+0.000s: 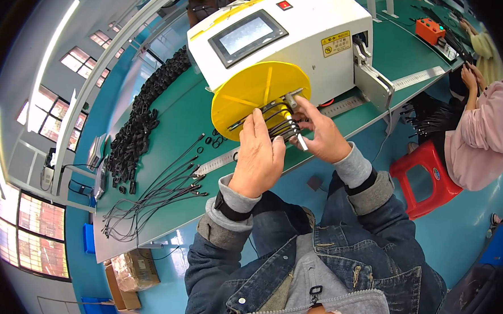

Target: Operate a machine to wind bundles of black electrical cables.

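A black cable [287, 129] lies in several loops around the winding posts on the front of a yellow disc [231, 102]. The disc is mounted on a white machine [308, 43]. My left hand [259, 156] is at the left side of the loops, its fingers stretched out and lying flat near the disc's slotted bar, with the thumb by the cable. On the other side, my right hand [325, 135] curls its fingers and thumb around the loops. Its inner fingertips are partly hidden behind the cable. A pale metal end shows below the loops.
Loose black cables [147, 200] spread over the green table [176, 133] at left, near a long pile of coiled cables [136, 134]. A steel ruler [217, 162] runs along the table's front. At right a person in pink [486, 135] sits by a red stool [424, 177].
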{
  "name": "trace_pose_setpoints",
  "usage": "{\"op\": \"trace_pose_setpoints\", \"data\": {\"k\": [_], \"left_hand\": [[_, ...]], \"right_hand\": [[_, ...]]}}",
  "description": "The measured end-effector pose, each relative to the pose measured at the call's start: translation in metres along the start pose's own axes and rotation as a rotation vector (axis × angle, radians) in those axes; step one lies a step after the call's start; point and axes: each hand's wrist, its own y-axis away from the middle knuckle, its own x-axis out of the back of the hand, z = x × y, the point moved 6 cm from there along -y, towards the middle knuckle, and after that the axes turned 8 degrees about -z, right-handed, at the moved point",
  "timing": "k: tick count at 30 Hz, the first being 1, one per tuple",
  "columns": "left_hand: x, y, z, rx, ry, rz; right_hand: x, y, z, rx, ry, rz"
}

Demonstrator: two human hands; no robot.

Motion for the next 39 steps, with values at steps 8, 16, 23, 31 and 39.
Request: {"op": "trace_pose_setpoints", "data": {"k": [8, 16, 23, 31, 39], "left_hand": [[0.004, -0.004, -0.004, -0.012, 0.196, -0.026], [0.01, -0.008, 0.002, -0.126, 0.227, -0.038], [0.014, -0.004, 0.006, -0.093, 0.131, -0.025], [0.011, -0.005, 0.011, -0.063, 0.108, -0.057], [0.008, -0.004, 0.01, -0.022, 0.127, -0.111]], "right_hand": [[-0.018, 0.0, 0.015, -0.035, -0.485, 0.002], [-0.017, 0.004, -0.009, 0.109, -0.02, 0.057], [-0.016, 0.01, -0.03, -0.042, 0.262, 0.229], [-0.013, 0.01, -0.042, 0.085, 0.566, 0.219], [-0.015, 0.012, -0.039, 0.052, 0.326, 0.3]]}}
